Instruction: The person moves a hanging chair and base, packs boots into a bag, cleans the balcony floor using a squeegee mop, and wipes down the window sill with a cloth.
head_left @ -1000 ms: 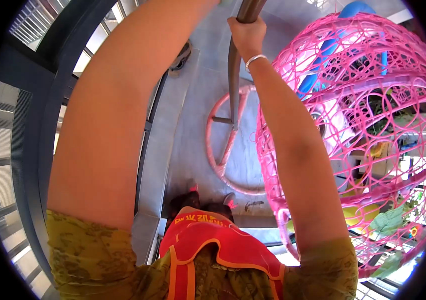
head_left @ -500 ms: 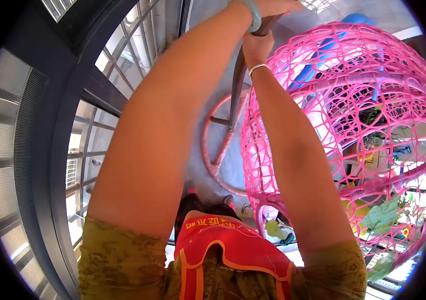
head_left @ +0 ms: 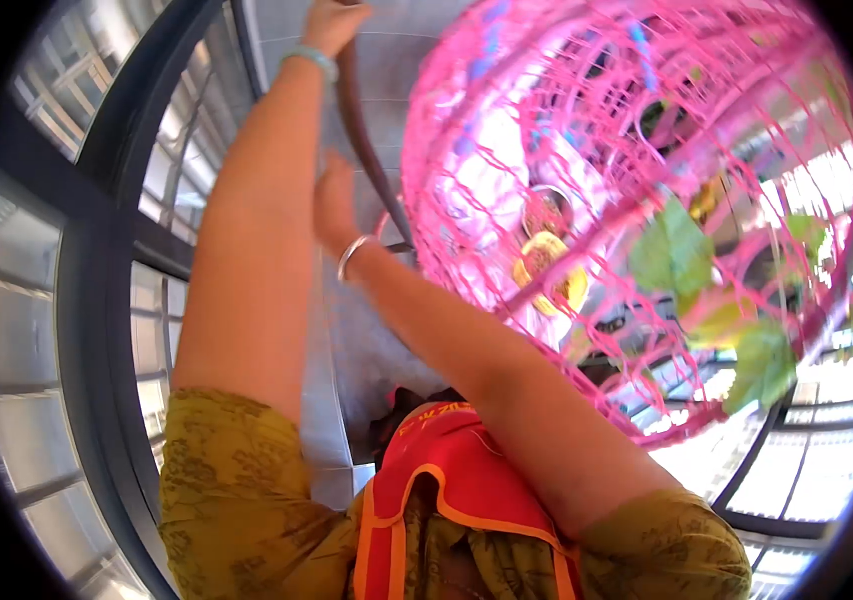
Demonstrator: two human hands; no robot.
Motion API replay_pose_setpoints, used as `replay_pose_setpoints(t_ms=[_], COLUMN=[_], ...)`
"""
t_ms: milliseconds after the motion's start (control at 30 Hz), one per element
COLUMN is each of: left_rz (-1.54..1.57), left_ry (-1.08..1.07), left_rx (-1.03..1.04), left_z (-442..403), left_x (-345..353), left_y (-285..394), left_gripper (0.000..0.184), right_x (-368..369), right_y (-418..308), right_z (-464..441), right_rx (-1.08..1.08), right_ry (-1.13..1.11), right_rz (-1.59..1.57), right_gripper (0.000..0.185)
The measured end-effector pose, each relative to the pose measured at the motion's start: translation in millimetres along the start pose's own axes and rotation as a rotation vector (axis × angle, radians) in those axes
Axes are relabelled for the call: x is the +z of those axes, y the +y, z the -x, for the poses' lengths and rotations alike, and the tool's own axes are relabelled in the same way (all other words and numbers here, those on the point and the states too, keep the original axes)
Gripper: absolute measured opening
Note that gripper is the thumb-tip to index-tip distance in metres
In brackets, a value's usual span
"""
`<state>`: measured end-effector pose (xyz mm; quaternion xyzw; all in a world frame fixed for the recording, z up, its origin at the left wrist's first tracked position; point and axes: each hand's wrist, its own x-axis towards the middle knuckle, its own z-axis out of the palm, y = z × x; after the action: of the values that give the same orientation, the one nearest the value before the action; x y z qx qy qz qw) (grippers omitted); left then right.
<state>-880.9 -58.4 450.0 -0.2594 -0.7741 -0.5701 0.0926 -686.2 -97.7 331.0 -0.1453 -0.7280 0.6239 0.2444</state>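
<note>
At the top of the view my left hand [head_left: 335, 24], with a pale green bangle at its wrist, is closed around the upper part of a brown pole [head_left: 365, 140]. This curved pole runs down beside a pink woven hanging chair [head_left: 537, 75]. My right hand [head_left: 335, 200], wearing a silver bracelet, is lower, left of the pole and apart from it. It is blurred and partly behind my left forearm, so its fingers cannot be made out. The pole's lower end is partly hidden by the chair and my right arm.
Dark-framed glass doors or windows [head_left: 107, 200] stand close on the left. Green leaves [head_left: 672, 250] hang on the chair's right part. Through its mesh a yellow round thing [head_left: 552, 280] shows. Grey floor tiles [head_left: 387, 60] lie below, and a red apron [head_left: 467, 455] covers my front.
My right hand has come off the pole and moved down. My left hand, still on the pole, has shifted left in view. The view has turned, and the chair appears larger and nearer.
</note>
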Motion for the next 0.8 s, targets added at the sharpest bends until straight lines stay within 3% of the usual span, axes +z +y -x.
replay_pose_setpoints(t_ms=[33,100,167,200,333,400,433,467,500,600,667,700,733,800], left_rz=[-0.054,-0.101,-0.009,0.009,0.07,0.01,-0.034,-0.016,-0.023,-0.056,-0.084,-0.044,-0.004,-0.071], left_ry=[0.016,0.053,0.146,0.125,0.059,0.028,0.008,0.07,0.041,0.025,0.032,0.048,0.065,0.071], left_rx=[0.001,0.009,0.107,0.079,0.025,-0.106,-0.156,-0.118,-0.182,-0.286,-0.318,-0.362,-0.406,-0.455], left_z=[-3,-4,4,8,5,3,-1,-6,-8,-1,1,3,5,0], left_x=[0,3,11,4,-5,-7,-12,-11,-14,-15,-10,-7,-5,-2], left_y=[-3,-4,2,-1,-12,-9,-11,-24,-23,-15,-8,-5,0,0], left_gripper=[0.024,0.025,0.024,0.024,0.028,0.034,0.038,0.04,0.045,0.055,0.06,0.061,0.062,0.067], right_x=[-14,-44,-70,-76,-173,-248,-275,-308,-341,-434,-451,-459,-457,-447], right_y=[-19,-46,-46,-48,-89,-123,-111,-138,-166,-204,-182,-171,-155,-113], right_z=[23,62,91,108,163,186,201,206,205,220,249,264,267,276], right_rx=[-0.176,-0.243,-0.3,-0.288,-0.131,0.035,-0.204,0.056,0.029,-0.123,-0.331,-0.317,-0.22,-0.057], right_ry=[-0.038,-0.063,-0.151,-0.121,-0.71,-1.021,-0.985,-1.03,-1.049,-0.852,-0.235,0.071,0.185,0.139], right_rz=[0.181,0.024,0.138,0.148,0.072,-0.055,0.009,-0.081,-0.048,-0.186,0.223,0.416,0.681,0.642], right_gripper=[0.048,0.043,0.044,0.044,0.035,0.032,0.034,0.035,0.034,0.033,0.049,0.058,0.067,0.078])
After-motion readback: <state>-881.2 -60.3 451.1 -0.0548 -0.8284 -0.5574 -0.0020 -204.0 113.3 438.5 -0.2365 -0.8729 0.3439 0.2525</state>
